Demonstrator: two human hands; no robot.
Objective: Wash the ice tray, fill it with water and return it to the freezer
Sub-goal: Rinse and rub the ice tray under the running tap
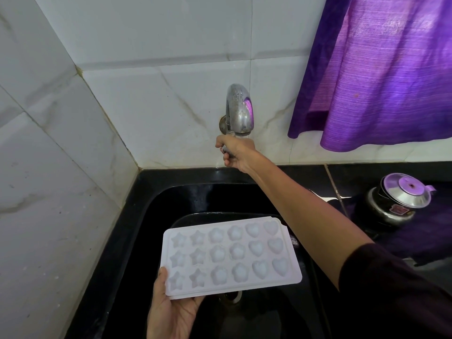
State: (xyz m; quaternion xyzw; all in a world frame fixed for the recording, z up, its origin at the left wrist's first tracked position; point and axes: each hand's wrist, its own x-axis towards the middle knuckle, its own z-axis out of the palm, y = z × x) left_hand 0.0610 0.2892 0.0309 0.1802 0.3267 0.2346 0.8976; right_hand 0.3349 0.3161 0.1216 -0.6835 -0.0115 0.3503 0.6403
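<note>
Left hand (171,311) fingers grip ice tray (231,256) over sink (137,241); right hand (238,152), arm extended, fingers closed on tap handle (226,150).

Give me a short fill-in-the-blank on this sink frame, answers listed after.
1. The left hand holds the white ice tray over the black ____.
2. The right hand has its grip on the handle below the metal ____.
3. The tray's leftmost moulds are shaped like ____.

Missing words: sink; tap; stars
</note>
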